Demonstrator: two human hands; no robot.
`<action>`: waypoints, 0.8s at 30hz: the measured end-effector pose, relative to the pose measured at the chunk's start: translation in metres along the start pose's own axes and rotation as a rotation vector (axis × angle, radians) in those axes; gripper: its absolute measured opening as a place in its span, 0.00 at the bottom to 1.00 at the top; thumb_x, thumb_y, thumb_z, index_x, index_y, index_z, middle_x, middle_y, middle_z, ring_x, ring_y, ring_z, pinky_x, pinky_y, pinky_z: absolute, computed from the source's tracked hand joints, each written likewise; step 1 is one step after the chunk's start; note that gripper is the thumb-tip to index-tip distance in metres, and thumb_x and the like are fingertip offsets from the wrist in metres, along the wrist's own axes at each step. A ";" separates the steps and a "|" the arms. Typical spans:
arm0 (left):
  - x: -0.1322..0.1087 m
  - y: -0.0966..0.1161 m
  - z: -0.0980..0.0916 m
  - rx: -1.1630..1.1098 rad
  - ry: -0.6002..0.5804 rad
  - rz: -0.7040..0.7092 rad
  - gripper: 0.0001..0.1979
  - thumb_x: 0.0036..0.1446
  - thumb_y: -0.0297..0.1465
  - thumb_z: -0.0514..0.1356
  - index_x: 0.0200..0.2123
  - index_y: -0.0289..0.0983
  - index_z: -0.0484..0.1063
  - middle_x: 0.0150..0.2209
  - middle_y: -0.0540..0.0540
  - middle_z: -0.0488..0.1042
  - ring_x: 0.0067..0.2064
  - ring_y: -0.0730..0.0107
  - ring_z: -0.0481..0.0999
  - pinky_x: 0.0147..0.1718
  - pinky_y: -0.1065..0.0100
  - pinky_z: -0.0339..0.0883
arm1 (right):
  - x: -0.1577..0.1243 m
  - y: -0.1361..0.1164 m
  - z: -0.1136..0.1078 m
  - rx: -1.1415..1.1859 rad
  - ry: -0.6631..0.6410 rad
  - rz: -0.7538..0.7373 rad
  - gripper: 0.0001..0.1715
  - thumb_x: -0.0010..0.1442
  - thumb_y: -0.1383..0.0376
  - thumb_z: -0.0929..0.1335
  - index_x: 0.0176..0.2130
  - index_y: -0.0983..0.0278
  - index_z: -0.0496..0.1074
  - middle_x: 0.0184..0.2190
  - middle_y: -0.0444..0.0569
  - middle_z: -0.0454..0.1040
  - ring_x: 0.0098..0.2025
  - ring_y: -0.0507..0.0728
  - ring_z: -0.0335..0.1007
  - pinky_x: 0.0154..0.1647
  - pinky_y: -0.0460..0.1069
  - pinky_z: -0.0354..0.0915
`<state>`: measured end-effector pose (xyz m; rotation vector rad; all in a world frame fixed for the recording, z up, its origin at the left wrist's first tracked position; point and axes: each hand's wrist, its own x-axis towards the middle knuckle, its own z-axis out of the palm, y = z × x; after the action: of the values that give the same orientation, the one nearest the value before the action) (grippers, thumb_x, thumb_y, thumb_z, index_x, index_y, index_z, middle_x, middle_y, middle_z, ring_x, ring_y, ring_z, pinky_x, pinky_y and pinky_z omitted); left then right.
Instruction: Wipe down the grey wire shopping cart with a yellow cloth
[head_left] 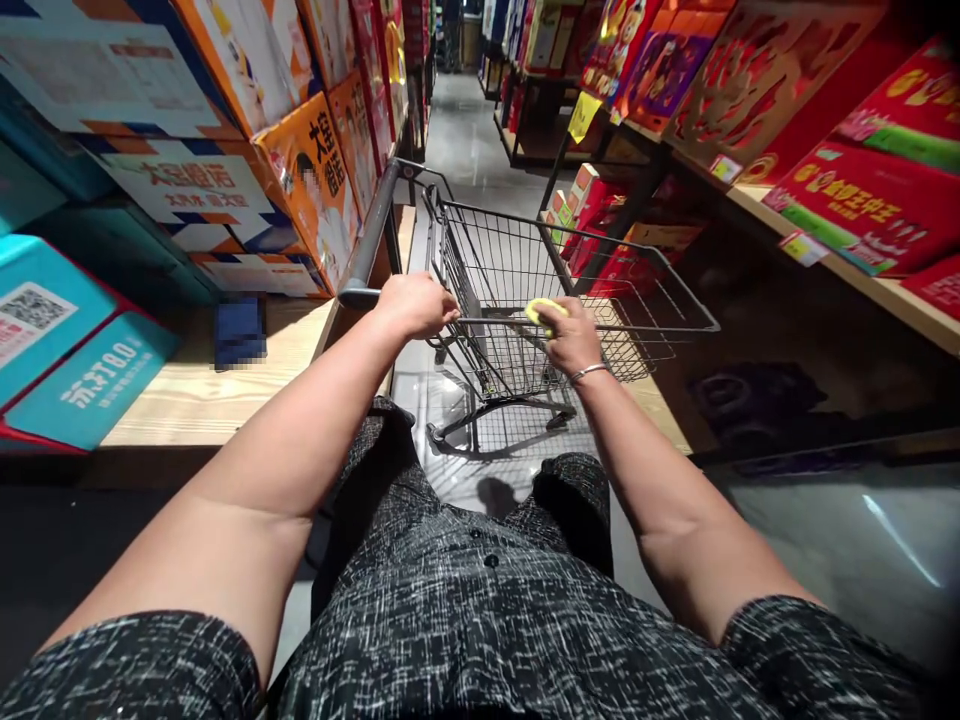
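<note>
A person is standing at a wire shopping cart [660, 300] in a shop aisle, with the hands set apart on its near end.
Orange and blue cartons [315, 180] are sitting on the left wooden shelf [195, 395]. The left hand [414, 305] is gripping the cart frame beside the end of the dark handle bar [375, 235]. The right hand [574, 340], wearing a bracelet [589, 372], is curling over a yellow pad [541, 312] and pressing it onto the near rim wire. Red boxes [862, 200] are lining the right-hand shelves.
</note>
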<state>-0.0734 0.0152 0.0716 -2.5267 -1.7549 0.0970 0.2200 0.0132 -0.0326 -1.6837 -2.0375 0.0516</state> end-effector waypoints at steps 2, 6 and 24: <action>0.008 -0.003 -0.002 -0.025 -0.010 -0.034 0.14 0.66 0.46 0.59 0.46 0.54 0.85 0.46 0.50 0.83 0.56 0.56 0.75 0.48 0.63 0.66 | 0.000 0.035 -0.003 -0.034 0.074 0.161 0.36 0.54 0.71 0.65 0.61 0.57 0.76 0.62 0.55 0.66 0.59 0.69 0.59 0.57 0.61 0.65; 0.021 -0.007 -0.005 -0.061 -0.035 -0.066 0.14 0.65 0.43 0.61 0.47 0.49 0.85 0.47 0.45 0.83 0.56 0.52 0.76 0.52 0.59 0.67 | 0.005 0.052 0.005 -0.047 0.184 0.339 0.38 0.56 0.71 0.63 0.64 0.60 0.73 0.65 0.59 0.60 0.64 0.71 0.56 0.62 0.65 0.61; 0.062 -0.044 0.024 -0.232 0.000 -0.117 0.25 0.56 0.55 0.64 0.49 0.47 0.84 0.48 0.47 0.78 0.65 0.43 0.67 0.61 0.53 0.59 | -0.018 -0.012 0.165 -0.146 -0.452 -0.429 0.24 0.69 0.66 0.63 0.58 0.48 0.77 0.63 0.53 0.72 0.65 0.66 0.58 0.67 0.72 0.55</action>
<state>-0.0950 0.0894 0.0507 -2.5652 -2.0166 -0.1198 0.1462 0.0388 -0.1796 -1.3642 -2.7639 0.1531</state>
